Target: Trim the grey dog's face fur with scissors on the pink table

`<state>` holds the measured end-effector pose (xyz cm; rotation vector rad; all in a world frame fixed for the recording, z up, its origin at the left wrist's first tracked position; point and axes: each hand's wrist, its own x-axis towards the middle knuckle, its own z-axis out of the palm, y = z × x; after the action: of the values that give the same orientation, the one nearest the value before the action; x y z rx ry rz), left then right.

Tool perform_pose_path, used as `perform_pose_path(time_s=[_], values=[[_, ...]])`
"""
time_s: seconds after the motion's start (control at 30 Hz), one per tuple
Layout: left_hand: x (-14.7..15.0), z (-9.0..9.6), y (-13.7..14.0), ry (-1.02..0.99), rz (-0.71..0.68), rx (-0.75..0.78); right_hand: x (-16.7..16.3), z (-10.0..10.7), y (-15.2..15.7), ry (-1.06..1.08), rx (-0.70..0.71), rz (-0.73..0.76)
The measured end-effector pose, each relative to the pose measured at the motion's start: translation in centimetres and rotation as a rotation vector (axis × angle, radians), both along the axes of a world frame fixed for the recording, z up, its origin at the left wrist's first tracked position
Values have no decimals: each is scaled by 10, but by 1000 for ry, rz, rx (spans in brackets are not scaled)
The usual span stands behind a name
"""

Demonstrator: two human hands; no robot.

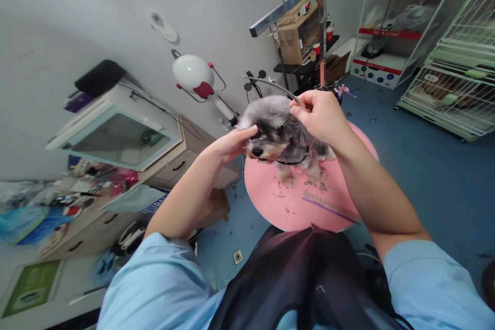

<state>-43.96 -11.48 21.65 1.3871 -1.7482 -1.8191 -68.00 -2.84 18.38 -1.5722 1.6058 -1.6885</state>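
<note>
A small grey dog (266, 113) with a dark collar (296, 162) is on the round pink grooming table (263, 196), facing me. My left hand (234, 143) holds the side of its head, the thumb lying near its eye and the other fingers mostly hidden. Beside the top of the head, my right hand (315, 111) grips curved scissors (266, 81) by the handle end, their long thin blade pointing left above the fur. Whether the blades are apart cannot be seen. A comb (328, 207) with a purple spine lies on the tabletop among cut hair.
A metal grooming arm (286, 7) with a hanging clip rises behind the dog. A white lamp-like device (193, 73) stands at the wall. Left are a glass-fronted cabinet (119, 134) and a cluttered counter; right, wire cages (448, 95) and a shelf rack (394, 33).
</note>
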Motion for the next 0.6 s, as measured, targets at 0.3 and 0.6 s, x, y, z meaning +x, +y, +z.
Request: perform_pose_path(time_s=[0.3, 0.6], values=[[-46, 11, 29, -66, -205, -857, 16, -9, -9, -74, 2, 31], [-61, 1, 19, -75, -252, -891, 19, -10, -12, -149, -14, 65]])
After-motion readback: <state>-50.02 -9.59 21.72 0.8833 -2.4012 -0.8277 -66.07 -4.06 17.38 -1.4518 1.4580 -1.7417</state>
